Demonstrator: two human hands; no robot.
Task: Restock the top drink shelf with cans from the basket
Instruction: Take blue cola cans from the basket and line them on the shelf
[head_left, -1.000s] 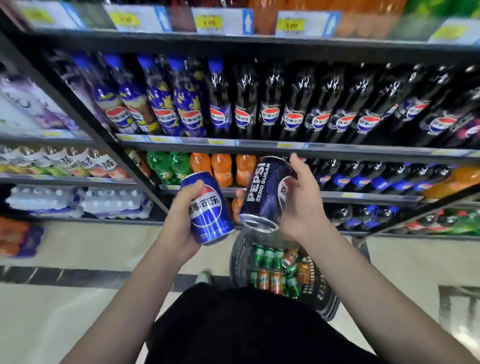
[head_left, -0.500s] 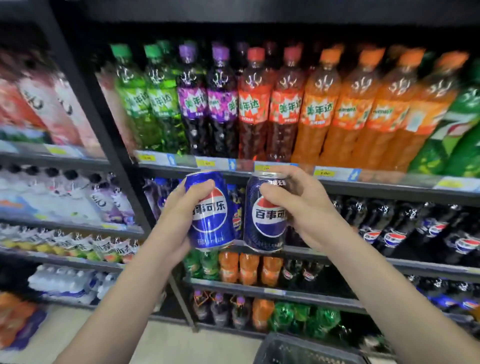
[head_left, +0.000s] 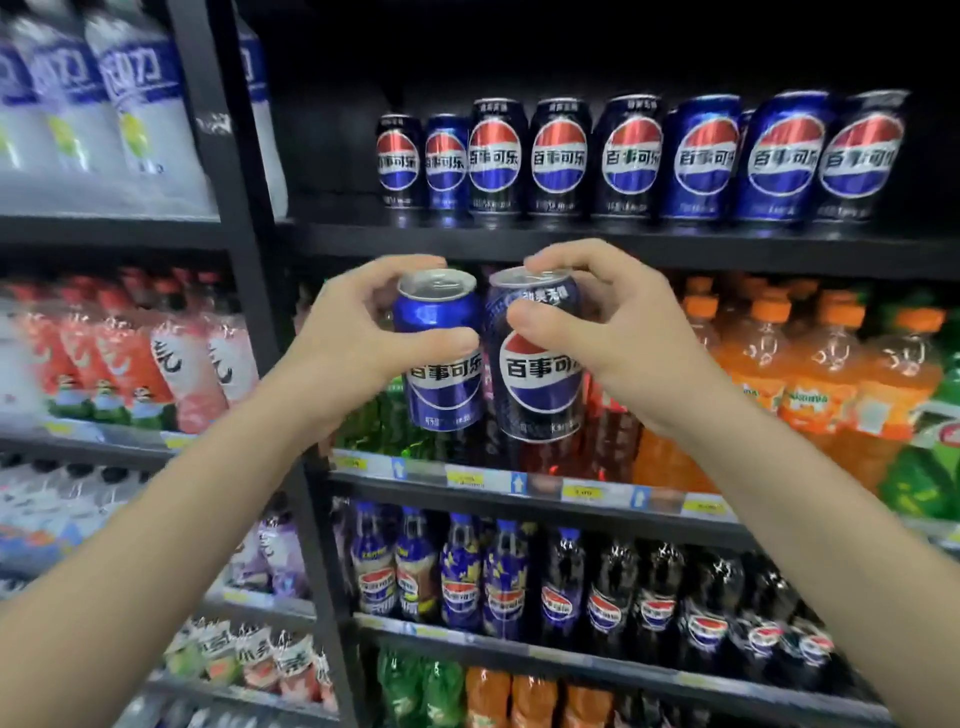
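My left hand (head_left: 358, 332) grips a bright blue Pepsi can (head_left: 441, 364), upright, just below the top shelf (head_left: 519, 244). Beside it my right hand (head_left: 618, 332) grips a dark navy Pepsi can (head_left: 540, 379), thumb across its front. The two cans nearly touch. On the top shelf stands a row of several Pepsi cans (head_left: 639, 156), dark ones at the left and blue ones at the right. A dark gap (head_left: 327, 156) lies on the shelf left of the row. The basket is out of view.
A black upright post (head_left: 234, 234) divides the shelving. Below the cans are shelves of orange, red and green bottles (head_left: 810, 374), then cola bottles (head_left: 571, 597). The left bay holds white and pink drink bottles (head_left: 156, 353).
My view has tilted up from the lower shelves to the top can shelf. Both hands have risen with their cans, and the basket has dropped out of sight.
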